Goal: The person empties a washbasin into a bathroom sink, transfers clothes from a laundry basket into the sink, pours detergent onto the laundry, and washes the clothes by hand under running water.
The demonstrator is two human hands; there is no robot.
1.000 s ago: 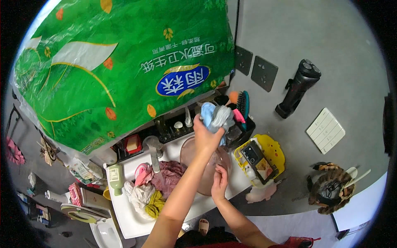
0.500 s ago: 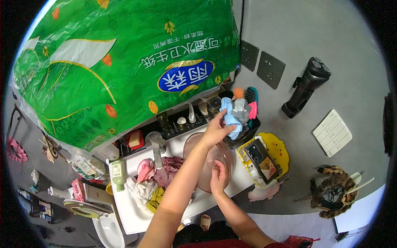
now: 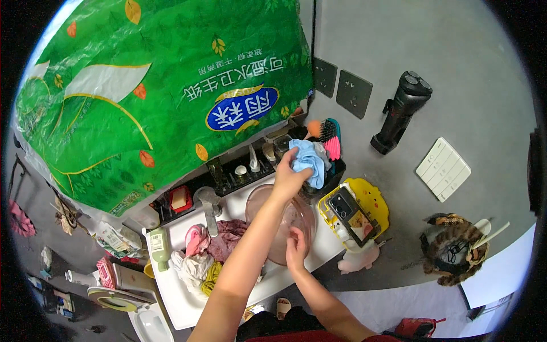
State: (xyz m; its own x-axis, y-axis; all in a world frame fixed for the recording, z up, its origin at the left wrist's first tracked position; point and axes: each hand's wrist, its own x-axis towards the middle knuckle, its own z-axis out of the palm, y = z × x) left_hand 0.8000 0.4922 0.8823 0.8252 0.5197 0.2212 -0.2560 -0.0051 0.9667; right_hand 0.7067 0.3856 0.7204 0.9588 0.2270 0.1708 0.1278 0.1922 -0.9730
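My left hand (image 3: 291, 175) is closed on a light blue cloth (image 3: 311, 161), bunched over a black holder at the sink's far right corner. A grey cloth (image 3: 321, 151) shows partly behind it. Lower down, my right hand (image 3: 297, 252) hovers over a clear pinkish basin (image 3: 270, 246), fingers loosely curled and nothing visible in them. The basin stands in the white sink (image 3: 171, 296). Left of it lie a heap of wet-looking clothes: a mauve piece (image 3: 228, 236), a pink one (image 3: 197, 239), a white one (image 3: 191, 268) and a yellow-green one (image 3: 212, 277).
A big green paper pack (image 3: 165, 85) fills the upper left, above the faucet (image 3: 209, 211). In the black holder (image 3: 333, 176) stand brushes (image 3: 329, 134). Right of the sink sits a yellow basket (image 3: 373, 199) with a phone (image 3: 350, 212). A green bottle (image 3: 160, 249) rests at the sink's left.
The blue cloth, which hung down beside the grey one, is now gathered up in my left hand and covers more of the grey cloth. The whole view has shifted slightly.
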